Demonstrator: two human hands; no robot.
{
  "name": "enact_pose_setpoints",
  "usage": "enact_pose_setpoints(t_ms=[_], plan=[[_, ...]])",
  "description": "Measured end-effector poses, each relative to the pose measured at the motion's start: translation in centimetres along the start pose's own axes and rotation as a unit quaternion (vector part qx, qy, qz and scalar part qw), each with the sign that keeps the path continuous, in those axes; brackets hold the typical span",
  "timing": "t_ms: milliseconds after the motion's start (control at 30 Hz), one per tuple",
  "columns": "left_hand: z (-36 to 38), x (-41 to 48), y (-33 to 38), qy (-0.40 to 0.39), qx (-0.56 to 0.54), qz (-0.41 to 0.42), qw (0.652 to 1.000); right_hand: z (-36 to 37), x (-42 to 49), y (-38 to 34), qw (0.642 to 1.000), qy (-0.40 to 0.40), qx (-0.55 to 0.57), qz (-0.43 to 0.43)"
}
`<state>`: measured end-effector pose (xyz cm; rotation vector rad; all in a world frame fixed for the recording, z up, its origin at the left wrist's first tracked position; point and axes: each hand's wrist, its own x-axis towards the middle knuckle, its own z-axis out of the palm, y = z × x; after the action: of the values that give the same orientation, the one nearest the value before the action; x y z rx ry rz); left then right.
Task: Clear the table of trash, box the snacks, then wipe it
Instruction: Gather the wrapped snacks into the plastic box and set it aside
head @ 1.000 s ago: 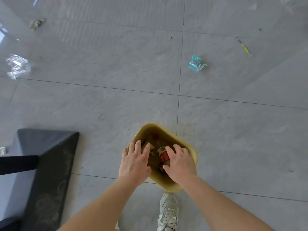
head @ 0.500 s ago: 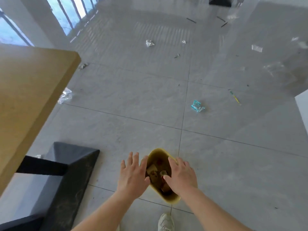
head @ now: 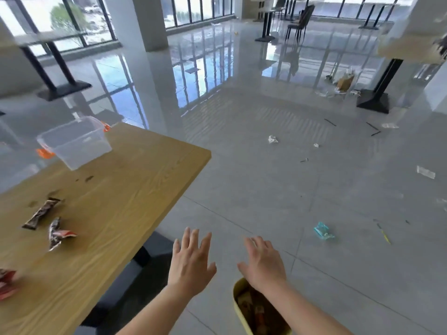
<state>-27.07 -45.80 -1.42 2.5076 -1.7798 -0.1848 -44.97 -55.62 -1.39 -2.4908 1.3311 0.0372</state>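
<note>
My left hand and my right hand hover empty with fingers spread, above the floor beside the wooden table. Below my right wrist stands a yellow trash bin with wrappers and a can inside. On the table lie a brown snack bar, a second dark wrapped snack with a red end, and a red packet at the left edge. A clear plastic box with orange clips sits at the table's far end, empty.
The table's black pedestal base sits just left of my left hand. Litter lies on the grey tile floor: a teal wrapper, crumpled paper, a clear wrapper. Other tables and chairs stand farther back.
Both hands have come up out of the trash bin and now hover empty above it. My view has lifted from the floor to the table and room.
</note>
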Motion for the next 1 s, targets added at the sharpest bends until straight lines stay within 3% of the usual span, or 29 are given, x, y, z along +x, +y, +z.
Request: enact_pose_setpoints(t_ms=[600, 1000], plan=[[-11.4, -4.0, -17.3, 0.122, -0.021, -0.177, 0.976, -7.3, 8.4, -20.2, 0.981, 0.051, -0.051, -0.179], [-15.4, -2.5, -31.4, 0.144, -0.021, -0.224, 0.964, -7.8, 15.4, -34.7, 0.979, 0.068, -0.023, -0.190]])
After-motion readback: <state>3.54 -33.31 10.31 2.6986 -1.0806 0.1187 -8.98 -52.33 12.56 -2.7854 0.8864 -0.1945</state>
